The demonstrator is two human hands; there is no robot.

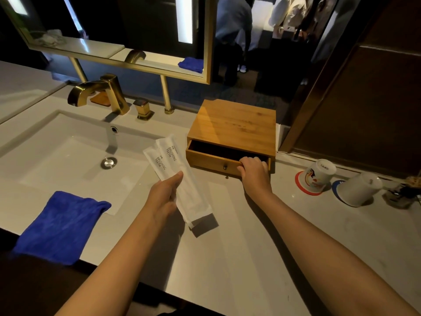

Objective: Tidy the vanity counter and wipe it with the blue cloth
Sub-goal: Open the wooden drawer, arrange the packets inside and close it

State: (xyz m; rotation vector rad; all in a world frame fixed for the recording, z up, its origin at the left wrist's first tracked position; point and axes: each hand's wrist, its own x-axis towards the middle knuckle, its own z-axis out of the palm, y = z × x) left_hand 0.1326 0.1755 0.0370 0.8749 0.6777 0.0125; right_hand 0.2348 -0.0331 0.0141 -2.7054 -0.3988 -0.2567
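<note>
The left hand (165, 195) has its grip closed on two toothbrush packets (175, 176); the right hand (254, 169) grips the wooden box's half-open drawer (218, 161) beside them. Tidying seems midway: wiping is not started, with the blue cloth (61, 224) lying on the bench (239, 258) left of that grip.

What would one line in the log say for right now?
left hand: holds two toothbrush packets | right hand: grips open drawer of wooden box | blue cloth: lying by sink, unused
</note>
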